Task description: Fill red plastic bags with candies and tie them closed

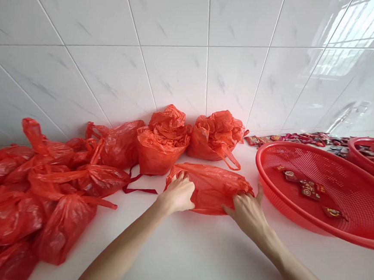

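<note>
A thin red plastic bag [213, 189] lies on the white counter in front of me, its mouth spread wide between my hands. My left hand [179, 193] grips the bag's left side, with the fingertips hidden in the folds. On the opposite side, my right hand [248, 207] has its fingers curled over the bag's edge, the thumb pointing inward. Whatever the bag holds, if anything, cannot be made out. Just right of my right hand stands a large red plastic basket [299, 226] with several small red wrapped packets [309, 189] at its bottom.
Tied, filled red bags [67, 221] are heaped at the left. Two bulky red bags, one open-topped [160, 155] and one with loose handles [211, 139], stand by the tiled wall [179, 74]. A dark red ribbon [140, 190] lies nearby. Packets [303, 138] and another basket [356, 149] are at the back right.
</note>
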Motion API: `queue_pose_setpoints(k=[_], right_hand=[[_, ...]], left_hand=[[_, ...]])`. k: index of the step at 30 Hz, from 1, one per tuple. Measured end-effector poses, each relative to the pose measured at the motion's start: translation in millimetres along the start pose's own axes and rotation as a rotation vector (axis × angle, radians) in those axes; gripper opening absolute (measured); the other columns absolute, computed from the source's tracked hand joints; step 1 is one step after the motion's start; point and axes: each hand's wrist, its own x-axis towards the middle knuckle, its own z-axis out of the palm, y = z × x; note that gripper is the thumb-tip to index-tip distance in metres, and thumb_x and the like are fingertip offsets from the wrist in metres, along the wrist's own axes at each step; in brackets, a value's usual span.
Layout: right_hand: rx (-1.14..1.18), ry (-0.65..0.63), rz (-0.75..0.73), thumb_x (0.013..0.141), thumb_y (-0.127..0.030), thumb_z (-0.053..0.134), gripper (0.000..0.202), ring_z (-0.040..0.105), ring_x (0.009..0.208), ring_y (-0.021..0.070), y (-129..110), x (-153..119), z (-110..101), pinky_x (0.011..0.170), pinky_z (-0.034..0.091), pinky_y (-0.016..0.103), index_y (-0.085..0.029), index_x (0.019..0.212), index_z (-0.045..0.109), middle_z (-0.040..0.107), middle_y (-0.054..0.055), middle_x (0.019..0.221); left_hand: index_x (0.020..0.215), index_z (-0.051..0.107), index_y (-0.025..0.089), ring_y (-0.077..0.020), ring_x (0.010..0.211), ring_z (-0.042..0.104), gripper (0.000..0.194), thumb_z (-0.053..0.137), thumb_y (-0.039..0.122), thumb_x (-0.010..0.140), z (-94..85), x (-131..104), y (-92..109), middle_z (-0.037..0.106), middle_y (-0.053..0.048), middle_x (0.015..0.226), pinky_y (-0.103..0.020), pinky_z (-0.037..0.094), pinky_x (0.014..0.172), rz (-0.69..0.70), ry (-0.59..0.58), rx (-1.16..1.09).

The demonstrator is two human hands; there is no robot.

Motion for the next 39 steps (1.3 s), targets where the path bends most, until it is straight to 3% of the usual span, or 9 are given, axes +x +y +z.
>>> queue_pose_setpoints(k=[3,6,11,15,17,22,26,33,39], right_hand=[[0.021,0.078,-0.056,0.089,-0.027,0.066,0.031,0.066,0.068,0.0229,-1.9,0.8,-3.9,0.113,0.016,0.072,-0.018,0.06,0.06,0.068,0.003,0.062],[0.155,0.316,-0.25,0.094,-0.021,0.059,0.029,0.069,0.085,0.0231,-8.1,0.5,-13.6,0.118,0.012,0.066,-0.021,0.066,0.06,0.071,0.001,0.069],[0.316,0.529,-0.448,0.097,-0.015,0.057,0.027,0.069,0.093,0.0162,-14.2,-1.0,-26.0,0.121,0.018,0.053,-0.022,0.071,0.062,0.074,-0.003,0.077],[0.204,0.391,-0.354,0.097,-0.01,0.051,0.028,0.066,0.109,0.0224,3.5,6.8,-19.2,0.122,0.014,0.056,-0.023,0.078,0.067,0.076,0.0,0.082],[0.194,0.329,-0.333,0.094,-0.007,0.051,0.027,0.065,0.111,0.0239,15.4,11.4,-13.7,0.122,0.012,0.057,-0.023,0.079,0.067,0.076,0.0,0.081],[0.208,0.188,-0.3,0.086,-0.003,0.056,0.023,0.065,0.112,0.0276,31.1,16.4,-5.0,0.118,0.019,0.061,-0.022,0.082,0.066,0.077,0.002,0.083],[0.173,0.053,-0.298,0.083,-0.005,0.063,0.017,0.065,0.112,0.0299,32.3,16.8,-3.3,0.116,0.023,0.063,-0.021,0.084,0.068,0.077,0.004,0.087],[0.179,-0.122,-0.255,0.085,-0.021,0.072,0.009,0.066,0.117,0.0327,32.6,17.0,-9.3,0.116,0.023,0.065,-0.021,0.093,0.071,0.078,0.007,0.098],[0.154,-0.278,-0.096,0.086,-0.041,0.071,0.04,0.071,0.107,0.0355,41.0,15.7,-5.6,0.116,0.027,0.066,-0.02,0.119,0.07,0.076,0.016,0.116]], left_hand=[[0.074,0.067,0.014,-0.0479,0.142,0.04,0.01,0.072,0.019,0.068,3.9,2.1,-0.3,0.062,-0.023,0.135,-0.067,0.033,0.113,0.012,-0.032,0.048],[0.077,0.068,0.014,-0.0482,0.15,0.029,0.012,0.071,0.012,0.066,6.3,4.4,-1.1,0.052,-0.023,0.149,-0.069,0.028,0.115,0.045,-0.061,0.055],[0.086,0.069,0.014,-0.0416,0.152,0.029,0.009,0.07,0.019,0.078,9.7,5.4,-1.1,0.055,-0.022,0.147,-0.066,0.028,0.118,0.169,-0.032,0.027],[0.082,0.069,0.018,-0.0278,0.119,0.065,0.013,0.059,0.014,0.088,11.0,5.1,3.4,0.075,-0.01,0.109,-0.055,0.03,0.122,0.401,0.159,-0.024],[0.085,0.07,0.019,-0.0188,0.097,0.07,0.023,0.051,0.008,0.091,11.3,6.2,6.7,0.076,-0.004,0.096,-0.044,0.036,0.12,0.524,0.257,-0.093],[0.095,0.074,0.019,-0.0219,0.118,0.062,0.029,0.048,0.008,0.094,15.6,14.7,8.6,0.076,-0.005,0.1,-0.05,0.024,0.126,0.503,0.464,-0.076],[0.083,0.074,0.02,-0.0278,0.116,0.061,0.019,0.058,0.011,0.088,19.5,18.1,4.1,0.073,-0.007,0.09,-0.065,0.013,0.124,0.369,0.297,-0.035],[0.081,0.073,0.021,-0.0293,0.117,0.059,0.035,0.054,-0.006,0.068,21.2,16.8,1.8,0.07,-0.006,0.092,-0.074,0.005,0.12,0.352,0.108,-0.064],[0.062,0.064,0.018,-0.0277,0.116,0.062,0.031,0.051,-0.009,0.058,14.9,15.2,-8.0,0.075,-0.008,0.094,-0.073,0.012,0.12,0.209,0.035,-0.008]])
